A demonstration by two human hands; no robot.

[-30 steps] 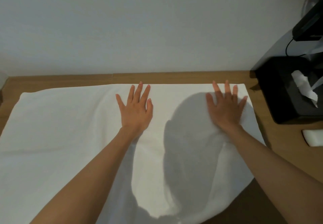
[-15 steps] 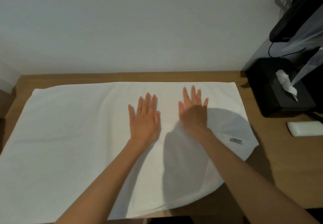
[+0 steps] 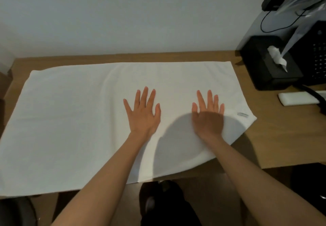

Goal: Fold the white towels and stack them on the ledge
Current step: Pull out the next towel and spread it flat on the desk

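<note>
Lighting dim, source behind and above the person: a rounded shadow falls across the towel (image 3: pixel 79 119) and covers the right hand (image 3: pixel 208 121). Lower corners dark. Tabletop (image 3: pixel 282 137) edges bow from wide-angle distortion. Focus slightly soft.

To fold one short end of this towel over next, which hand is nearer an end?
Probably the right hand. It lies flat near the right end of the towel, beside the small tag, while the left hand rests flat around the middle, far from the left end.
</note>
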